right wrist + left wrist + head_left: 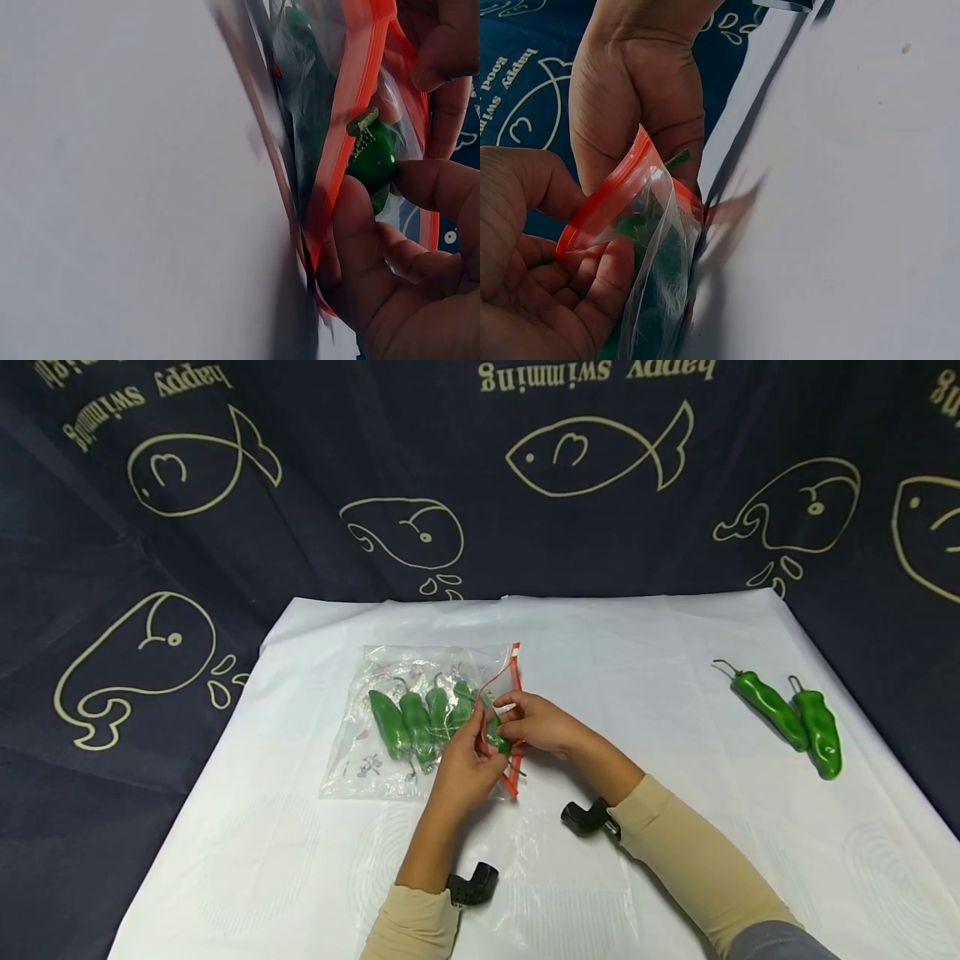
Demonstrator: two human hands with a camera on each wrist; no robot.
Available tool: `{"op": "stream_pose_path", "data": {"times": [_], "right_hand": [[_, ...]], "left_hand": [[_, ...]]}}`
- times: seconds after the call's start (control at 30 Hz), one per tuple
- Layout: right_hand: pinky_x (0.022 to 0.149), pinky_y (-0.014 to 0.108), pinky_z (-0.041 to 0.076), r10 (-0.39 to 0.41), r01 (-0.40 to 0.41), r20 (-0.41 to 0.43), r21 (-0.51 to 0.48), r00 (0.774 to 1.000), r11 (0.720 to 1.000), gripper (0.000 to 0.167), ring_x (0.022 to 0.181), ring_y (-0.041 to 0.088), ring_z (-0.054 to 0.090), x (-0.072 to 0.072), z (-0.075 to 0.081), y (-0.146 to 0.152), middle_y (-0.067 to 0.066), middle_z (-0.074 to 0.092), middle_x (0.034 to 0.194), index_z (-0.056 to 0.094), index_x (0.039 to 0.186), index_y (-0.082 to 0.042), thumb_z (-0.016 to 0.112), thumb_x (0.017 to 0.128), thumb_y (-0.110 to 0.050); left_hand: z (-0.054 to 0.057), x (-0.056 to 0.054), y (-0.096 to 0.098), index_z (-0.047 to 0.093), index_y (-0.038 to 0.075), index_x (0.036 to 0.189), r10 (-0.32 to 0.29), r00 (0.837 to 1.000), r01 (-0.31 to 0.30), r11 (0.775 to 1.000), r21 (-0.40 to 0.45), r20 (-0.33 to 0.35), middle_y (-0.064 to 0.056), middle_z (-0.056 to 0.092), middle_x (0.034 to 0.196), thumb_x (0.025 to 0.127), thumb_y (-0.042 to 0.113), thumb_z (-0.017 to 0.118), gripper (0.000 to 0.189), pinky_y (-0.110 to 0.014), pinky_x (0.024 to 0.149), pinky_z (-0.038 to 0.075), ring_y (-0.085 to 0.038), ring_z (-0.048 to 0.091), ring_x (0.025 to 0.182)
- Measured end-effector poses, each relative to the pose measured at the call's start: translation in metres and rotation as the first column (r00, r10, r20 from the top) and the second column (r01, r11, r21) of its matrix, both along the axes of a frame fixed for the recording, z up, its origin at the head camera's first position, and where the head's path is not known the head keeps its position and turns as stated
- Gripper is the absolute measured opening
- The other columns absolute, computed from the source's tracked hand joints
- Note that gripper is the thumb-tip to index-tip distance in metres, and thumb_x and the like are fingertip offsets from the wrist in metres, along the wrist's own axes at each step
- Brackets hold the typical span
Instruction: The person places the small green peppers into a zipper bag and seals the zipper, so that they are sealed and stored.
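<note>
A clear zip bag [347, 774] with a red zip edge lies flat on the table, several green peppers [417, 724] side by side within it. At its mouth on the right, my left hand [467, 767] pinches the red edge between thumb and fingers and keeps the opening apart. My right hand [542, 723] holds another green pepper [375, 159] between thumb and forefinger, inside the opening. That pepper's stem end points out toward the right hand. The left wrist view shows the left hand [544, 289] gripping the red strip; the right hand hides most of the pepper there.
Two more green peppers [822, 735] lie together at the table's right side. A white cloth [247, 860] covers the table. A dark curtain [480, 460] with fish and whale drawings hangs behind. Each wrist carries a small black camera [474, 885].
</note>
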State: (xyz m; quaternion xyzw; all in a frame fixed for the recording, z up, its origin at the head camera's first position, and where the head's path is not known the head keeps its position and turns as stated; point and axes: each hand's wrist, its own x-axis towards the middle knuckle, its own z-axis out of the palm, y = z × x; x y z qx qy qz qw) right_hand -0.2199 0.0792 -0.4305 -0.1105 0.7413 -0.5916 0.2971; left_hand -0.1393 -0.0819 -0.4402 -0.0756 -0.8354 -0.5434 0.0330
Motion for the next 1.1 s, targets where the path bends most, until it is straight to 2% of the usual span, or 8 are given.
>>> {"op": "stream_pose_path", "data": {"times": [0.27, 0.4, 0.57, 0.67, 0.83, 1.03, 1.1], "right_hand": [[0.067, 0.034, 0.058, -0.084, 0.086, 0.045, -0.051, 0.995, 0.995, 0.053, 0.084, 0.020, 0.063, -0.0002, 0.0008, 0.0004, 0.018, 0.057, 0.119, 0.044, 0.142, -0.002, 0.056, 0.091, 0.002], [0.070, 0.035, 0.058, -0.090, 0.096, 0.071, -0.090, 0.993, 0.991, 0.053, 0.087, 0.020, 0.061, 0.0006, 0.0008, -0.0002, 0.018, 0.056, 0.119, 0.043, 0.142, 0.000, 0.054, 0.090, 0.003], [0.075, 0.032, 0.056, -0.122, 0.128, 0.064, -0.111, 0.990, 0.986, 0.039, 0.087, 0.018, 0.060, 0.0030, 0.0029, -0.0014, 0.014, 0.057, 0.110, 0.049, 0.133, 0.003, 0.053, 0.094, 0.000], [0.079, 0.031, 0.055, -0.110, 0.117, 0.066, -0.122, 0.992, 0.986, 0.033, 0.090, 0.018, 0.062, 0.0052, 0.0050, -0.0015, 0.014, 0.060, 0.108, 0.051, 0.129, 0.004, 0.049, 0.097, -0.002], [0.074, 0.029, 0.055, -0.089, 0.100, 0.081, -0.139, 0.993, 0.985, 0.035, 0.088, 0.017, 0.064, 0.0073, 0.0075, -0.0018, 0.013, 0.062, 0.107, 0.050, 0.130, 0.003, 0.047, 0.097, -0.004], [0.068, 0.026, 0.056, -0.083, 0.102, 0.124, -0.159, 0.989, 0.982, 0.042, 0.082, 0.017, 0.065, 0.0073, 0.0061, -0.0003, 0.015, 0.062, 0.113, 0.044, 0.139, 0.000, 0.050, 0.097, -0.007], [0.068, 0.026, 0.056, -0.075, 0.096, 0.131, -0.165, 0.989, 0.982, 0.045, 0.082, 0.017, 0.066, 0.0075, 0.0053, 0.0008, 0.015, 0.062, 0.114, 0.042, 0.141, -0.002, 0.050, 0.097, -0.008]], "left_hand": [[0.0016, -0.0007, 0.0004, 0.029, -0.001, 0.154, 0.004, 1.000, -0.004, 1.000, 0.009, -0.012, -0.009, 0.055, 0.141, 0.076, -0.002, 0.062, 0.085, -0.022, 0.064, 0.046, -0.013, 0.057, 0.082], [0.0031, -0.0004, 0.0009, 0.030, -0.001, 0.154, 0.010, 1.000, -0.010, 1.000, 0.009, -0.021, -0.011, 0.054, 0.142, 0.075, -0.002, 0.062, 0.085, -0.023, 0.066, 0.046, -0.013, 0.057, 0.082], [0.0030, -0.0003, 0.0010, 0.031, -0.002, 0.153, 0.015, 0.999, -0.015, 1.000, 0.003, -0.031, -0.010, 0.055, 0.140, 0.075, -0.001, 0.060, 0.084, -0.022, 0.064, 0.045, -0.013, 0.057, 0.082], [0.0028, -0.0004, 0.0012, 0.031, -0.002, 0.153, 0.022, 0.999, -0.022, 1.000, -0.004, -0.024, -0.010, 0.057, 0.136, 0.074, -0.001, 0.060, 0.084, -0.022, 0.061, 0.046, -0.013, 0.057, 0.081], [0.0032, -0.0003, 0.0014, 0.032, -0.003, 0.153, 0.026, 0.999, -0.026, 1.000, -0.008, -0.022, -0.011, 0.062, 0.125, 0.074, 0.000, 0.060, 0.084, -0.022, 0.060, 0.046, -0.014, 0.056, 0.079], [0.0036, 0.0003, 0.0020, 0.032, -0.002, 0.153, 0.025, 1.000, -0.025, 1.000, 0.017, -0.010, -0.013, 0.059, 0.134, 0.074, -0.002, 0.061, 0.084, -0.023, 0.062, 0.047, -0.014, 0.057, 0.080], [0.0036, 0.0002, 0.0023, 0.032, -0.003, 0.152, 0.027, 1.000, -0.027, 1.000, 0.008, -0.012, -0.013, 0.061, 0.128, 0.074, -0.001, 0.061, 0.083, -0.022, 0.061, 0.047, -0.014, 0.057, 0.080]]}}
